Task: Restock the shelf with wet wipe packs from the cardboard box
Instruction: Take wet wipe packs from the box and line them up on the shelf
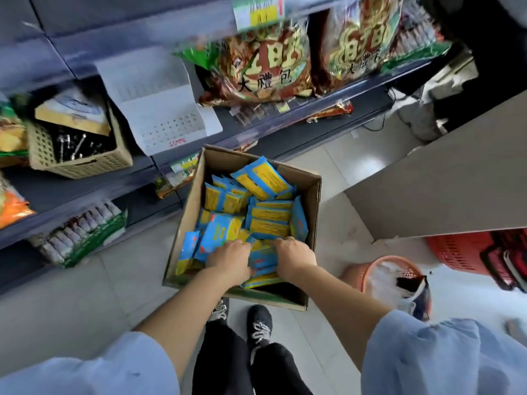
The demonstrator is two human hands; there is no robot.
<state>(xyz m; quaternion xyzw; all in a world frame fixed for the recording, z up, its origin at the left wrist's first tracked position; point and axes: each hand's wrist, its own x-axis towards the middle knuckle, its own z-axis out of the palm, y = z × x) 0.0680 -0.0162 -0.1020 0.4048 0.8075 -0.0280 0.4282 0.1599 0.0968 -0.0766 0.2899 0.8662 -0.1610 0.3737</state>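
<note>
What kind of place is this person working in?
Most likely a small shop or convenience store: dark grey shelves carry large printed snack bags under a yellow price tag, red plastic shopping baskets stand on the floor, and a brown cardboard box holds blue and yellow wet wipe packs.

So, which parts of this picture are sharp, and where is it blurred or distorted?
Head view: the wet wipe packs, left hand and right hand look fairly sharp; the beige basket and price tag are motion-blurred; the wide lens bends the shelf edge; glare sits on a floor tile.
</note>
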